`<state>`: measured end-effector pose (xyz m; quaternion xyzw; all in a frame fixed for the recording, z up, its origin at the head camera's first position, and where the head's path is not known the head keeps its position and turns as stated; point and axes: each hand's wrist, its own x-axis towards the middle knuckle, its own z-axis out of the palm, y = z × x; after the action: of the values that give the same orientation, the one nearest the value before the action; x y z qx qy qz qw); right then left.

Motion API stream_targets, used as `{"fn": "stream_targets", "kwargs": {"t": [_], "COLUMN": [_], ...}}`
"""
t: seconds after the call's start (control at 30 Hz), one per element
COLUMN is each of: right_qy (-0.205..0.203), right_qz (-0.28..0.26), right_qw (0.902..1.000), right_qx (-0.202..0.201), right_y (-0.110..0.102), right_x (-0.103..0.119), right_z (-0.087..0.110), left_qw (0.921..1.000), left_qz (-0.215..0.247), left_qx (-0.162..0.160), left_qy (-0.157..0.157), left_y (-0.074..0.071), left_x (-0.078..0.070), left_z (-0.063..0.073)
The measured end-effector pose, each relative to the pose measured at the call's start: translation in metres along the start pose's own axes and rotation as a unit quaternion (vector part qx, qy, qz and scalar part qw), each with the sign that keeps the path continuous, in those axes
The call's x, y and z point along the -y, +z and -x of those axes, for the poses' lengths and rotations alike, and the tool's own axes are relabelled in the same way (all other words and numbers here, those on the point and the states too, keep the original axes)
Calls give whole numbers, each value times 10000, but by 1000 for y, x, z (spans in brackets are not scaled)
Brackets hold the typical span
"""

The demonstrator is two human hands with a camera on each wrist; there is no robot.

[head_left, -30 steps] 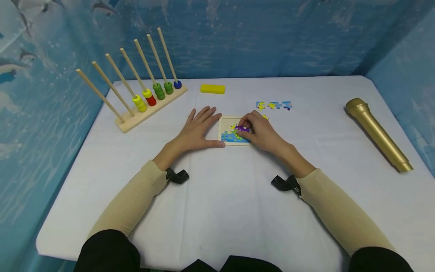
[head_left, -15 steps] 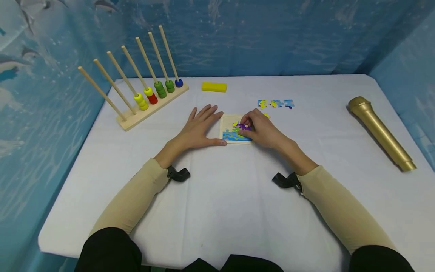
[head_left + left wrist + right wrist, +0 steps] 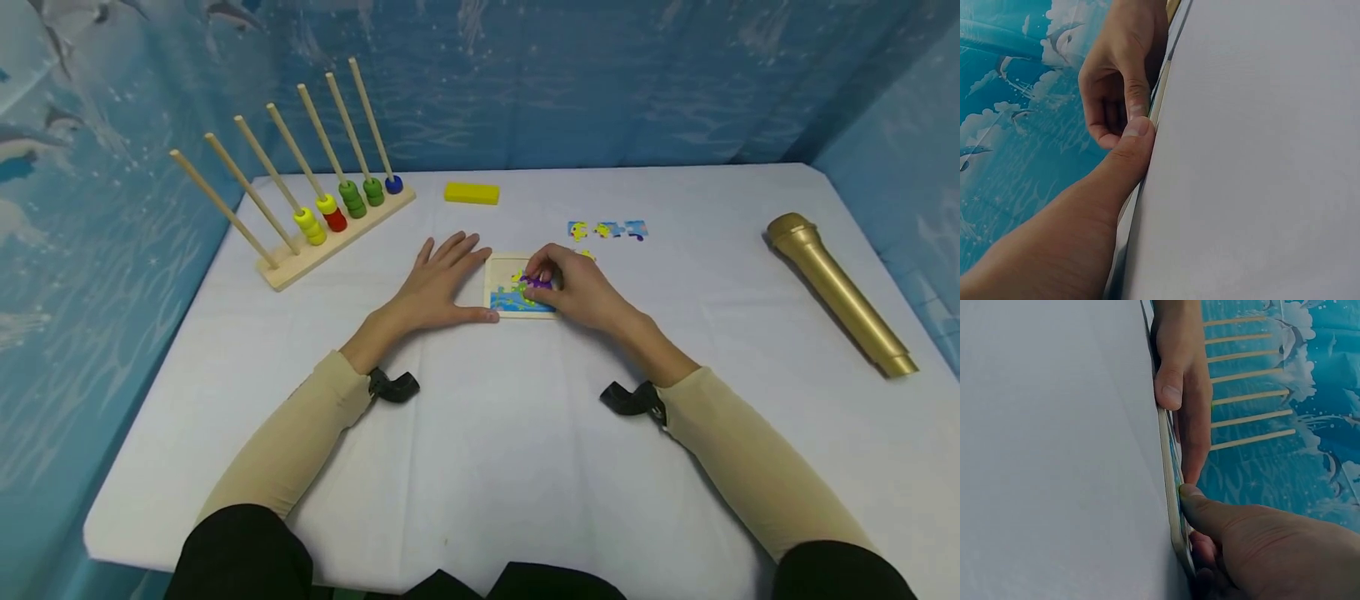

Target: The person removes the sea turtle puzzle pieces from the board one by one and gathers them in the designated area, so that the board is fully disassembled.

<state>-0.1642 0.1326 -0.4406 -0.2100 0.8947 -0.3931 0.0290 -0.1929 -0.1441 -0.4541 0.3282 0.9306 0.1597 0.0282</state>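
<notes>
My tray lies flat mid-frame, part-filled, blue along its near edge; 4 loose pieces show above right.

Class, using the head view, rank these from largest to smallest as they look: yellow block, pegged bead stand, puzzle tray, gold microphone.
1. Pegged bead stand
2. Gold microphone
3. Puzzle tray, partly covered by the right hand
4. Yellow block

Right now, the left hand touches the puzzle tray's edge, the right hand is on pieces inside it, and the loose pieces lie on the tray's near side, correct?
No: in the head view the loose pieces lie beyond the puzzle tray. The left hand does touch its edge and the right hand is on pieces inside.
</notes>
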Motion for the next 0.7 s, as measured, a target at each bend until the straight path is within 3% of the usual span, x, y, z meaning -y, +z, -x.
{"fn": "stream_targets", "kwargs": {"t": [0.27, 0.47, 0.7], "right_qy": [85, 198, 237], "right_qz": [444, 461, 291], "right_qw": [9990, 9985, 9990], "right_qx": [2, 234, 237], "right_y": [-3, -3, -4], "right_x": [6, 7, 6], "right_z": [2, 1, 0], "left_qw": [10000, 10000, 10000], "left_qz": [-26, 14, 29], "left_qx": [-16, 34, -14], "left_qy": [-6, -3, 27], "left_y": [1, 0, 0], "left_x": [0, -1, 0], "left_z": [1, 1, 0]}}
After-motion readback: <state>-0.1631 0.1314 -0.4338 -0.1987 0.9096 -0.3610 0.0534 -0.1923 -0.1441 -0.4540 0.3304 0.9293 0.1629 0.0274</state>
